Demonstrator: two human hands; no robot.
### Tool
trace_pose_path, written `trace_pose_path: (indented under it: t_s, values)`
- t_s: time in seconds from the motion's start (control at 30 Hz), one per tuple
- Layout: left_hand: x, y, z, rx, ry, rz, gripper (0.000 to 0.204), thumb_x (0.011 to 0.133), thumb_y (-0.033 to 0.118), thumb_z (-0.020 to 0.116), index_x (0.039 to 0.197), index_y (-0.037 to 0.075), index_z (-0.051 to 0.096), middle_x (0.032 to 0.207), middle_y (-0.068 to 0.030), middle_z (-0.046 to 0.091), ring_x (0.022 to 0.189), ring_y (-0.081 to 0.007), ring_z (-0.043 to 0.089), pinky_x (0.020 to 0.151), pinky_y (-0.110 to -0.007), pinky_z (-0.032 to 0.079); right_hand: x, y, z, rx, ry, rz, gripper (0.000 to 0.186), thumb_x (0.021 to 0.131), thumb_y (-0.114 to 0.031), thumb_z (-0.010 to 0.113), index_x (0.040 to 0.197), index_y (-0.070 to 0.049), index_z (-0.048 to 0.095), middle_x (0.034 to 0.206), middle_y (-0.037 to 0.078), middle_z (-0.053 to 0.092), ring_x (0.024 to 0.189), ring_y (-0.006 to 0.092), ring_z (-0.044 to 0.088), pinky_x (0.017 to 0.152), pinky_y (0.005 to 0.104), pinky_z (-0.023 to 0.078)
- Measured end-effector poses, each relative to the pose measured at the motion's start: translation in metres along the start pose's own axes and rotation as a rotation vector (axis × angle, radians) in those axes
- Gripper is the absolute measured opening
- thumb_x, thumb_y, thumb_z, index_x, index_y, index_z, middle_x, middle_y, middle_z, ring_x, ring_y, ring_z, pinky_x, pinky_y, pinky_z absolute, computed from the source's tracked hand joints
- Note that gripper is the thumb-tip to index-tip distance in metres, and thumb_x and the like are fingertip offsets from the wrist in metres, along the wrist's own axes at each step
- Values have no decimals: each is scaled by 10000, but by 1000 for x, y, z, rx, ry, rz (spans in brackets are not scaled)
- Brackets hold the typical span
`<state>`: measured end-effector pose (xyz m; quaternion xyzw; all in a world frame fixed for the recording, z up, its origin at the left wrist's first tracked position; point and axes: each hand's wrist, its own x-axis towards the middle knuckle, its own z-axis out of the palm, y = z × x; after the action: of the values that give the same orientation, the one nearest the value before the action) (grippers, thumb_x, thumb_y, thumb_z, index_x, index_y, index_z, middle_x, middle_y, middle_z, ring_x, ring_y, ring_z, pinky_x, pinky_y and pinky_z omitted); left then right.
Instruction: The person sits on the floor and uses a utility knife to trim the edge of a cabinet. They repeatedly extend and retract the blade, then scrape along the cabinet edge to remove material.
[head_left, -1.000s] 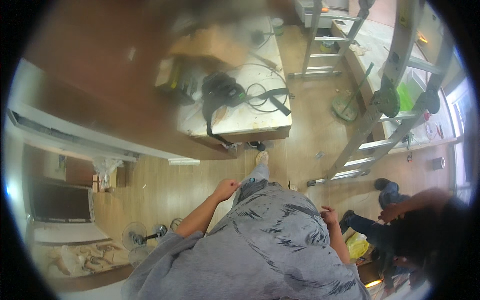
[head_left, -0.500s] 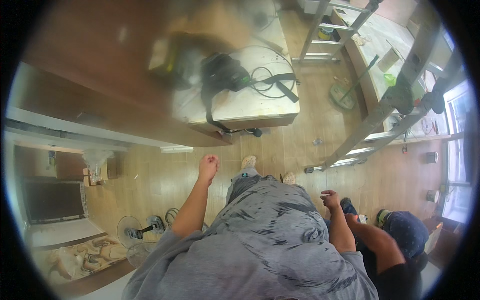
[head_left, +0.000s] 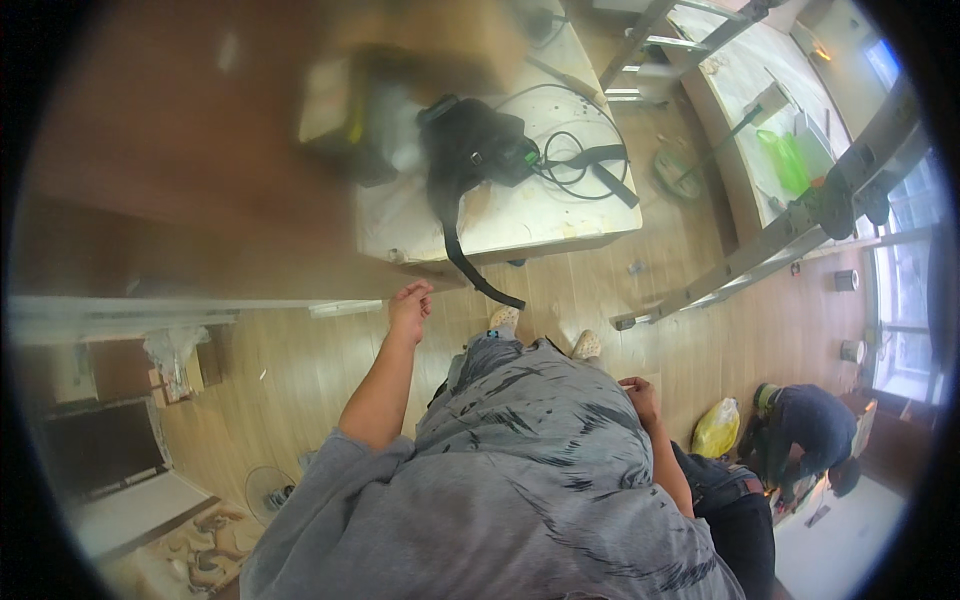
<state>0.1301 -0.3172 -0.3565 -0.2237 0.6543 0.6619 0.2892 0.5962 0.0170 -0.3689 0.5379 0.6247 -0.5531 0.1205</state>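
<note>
My left hand (head_left: 410, 308) is held out below the near edge of the white-topped counter (head_left: 400, 222). Its fingers are loosely bent and a little apart, with nothing seen in them. At the right side of my grey shirt, my right hand (head_left: 642, 402) has its fingers pinched together. A thin white stick (head_left: 628, 388) shows at its fingertips; it is too small to make out fully. On the counter lies a black bag-like pouch (head_left: 480, 145) with a strap (head_left: 468, 265) hanging over the edge and a looped black cable (head_left: 570, 165) beside it.
An aluminium ladder (head_left: 760, 245) stands to the right, with another ladder (head_left: 655, 45) behind. A co-worker (head_left: 812, 430) bends down at the lower right near a yellow bag (head_left: 716, 428). A fan (head_left: 268, 490) is at the lower left; a dustpan (head_left: 678, 170) lies on the floor.
The view has shifted, showing more of the right side. My left hand's fingers have loosened from a fist. My right hand has drawn in against my shirt. The co-worker appears farther off.
</note>
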Motion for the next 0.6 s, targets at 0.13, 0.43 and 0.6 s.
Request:
trace_pose_path:
  t_s: [0.13,0.43,0.6]
  values:
    - [32,4,13,72,-190,-50,172,988,128,735,1160,114,728,1037,-25,766,758,-94,608,638,-253,497,4,35,27,88,80,1,291,829,-89,826,1115,-52,780,752,62,697,648,140,640,592,327,526]
    - [73,-13,38,933,-679,-14,63,965,81,683,989,67,740,812,-14,700,663,-106,615,567,-274,471,-69,61,52,136,300,175,230,814,-112,835,1042,-125,808,788,41,717,713,147,660,653,348,539]
    - [76,-24,33,1460,-955,212,140,933,134,703,811,69,730,735,-7,688,646,-115,576,619,-313,481,-89,95,89,200,361,285,224,792,-129,864,1010,-126,811,849,66,763,781,172,701,714,346,560]
